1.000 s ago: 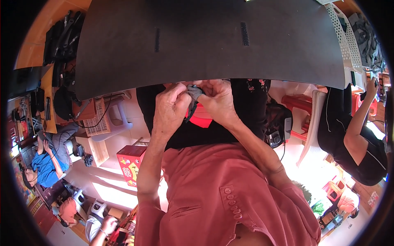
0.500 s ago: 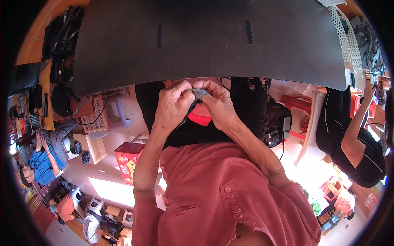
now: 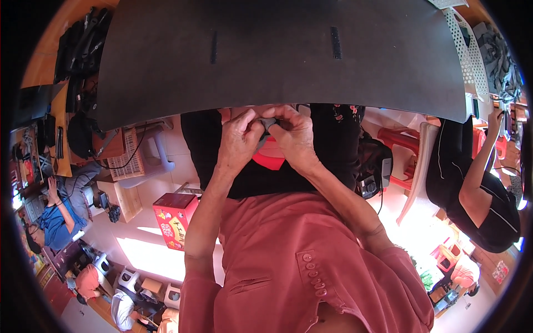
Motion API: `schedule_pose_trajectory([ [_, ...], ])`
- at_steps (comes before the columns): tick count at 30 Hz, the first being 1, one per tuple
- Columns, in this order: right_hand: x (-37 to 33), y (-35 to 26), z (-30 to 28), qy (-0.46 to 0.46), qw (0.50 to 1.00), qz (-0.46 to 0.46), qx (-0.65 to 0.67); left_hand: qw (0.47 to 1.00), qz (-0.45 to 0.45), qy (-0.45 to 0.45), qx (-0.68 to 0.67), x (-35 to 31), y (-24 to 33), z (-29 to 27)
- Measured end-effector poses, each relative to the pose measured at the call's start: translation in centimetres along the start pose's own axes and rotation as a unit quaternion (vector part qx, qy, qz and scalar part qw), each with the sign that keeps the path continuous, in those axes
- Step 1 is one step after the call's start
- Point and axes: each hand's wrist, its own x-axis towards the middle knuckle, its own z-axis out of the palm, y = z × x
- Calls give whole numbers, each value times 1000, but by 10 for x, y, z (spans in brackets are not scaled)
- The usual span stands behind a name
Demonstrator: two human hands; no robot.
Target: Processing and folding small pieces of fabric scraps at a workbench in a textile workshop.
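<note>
Just below the near edge of the dark tabletop (image 3: 283, 66), my two hands meet over my lap. Between their fingertips is a small dark grey piece (image 3: 268, 122) that looks like soft cloth, mostly covered by the fingers. My left hand (image 3: 237, 145) is closed, pinching the piece's left side with thumb and forefinger. My right hand (image 3: 295, 143) curls its fingers over the right side, thumb pressed against the piece. A red patch (image 3: 270, 161) shows below the hands against my black clothing.
Two narrow black strips (image 3: 214, 47) lie on the tabletop. Black straps or bags (image 3: 83, 50) are piled at far left, a white perforated basket (image 3: 466, 53) at right. A red printed box (image 3: 173, 221) stands on the floor. Another person in black (image 3: 472, 183) sits at right.
My fingertips have drawn slightly closer together, and less of the grey piece shows. The dark part that trailed beside my left hand is now less visible.
</note>
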Motion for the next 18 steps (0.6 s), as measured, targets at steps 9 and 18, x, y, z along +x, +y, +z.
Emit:
schedule_pose_trajectory([
  [9, -11, -17, 0, 9, 959, 150, 242, 998, -38, -24, -37, 1, -8, -3],
  [18, -13, -21, -1, -35, 941, 113, 317, 1000, 1, 3, 4, -4, -19, -1],
])
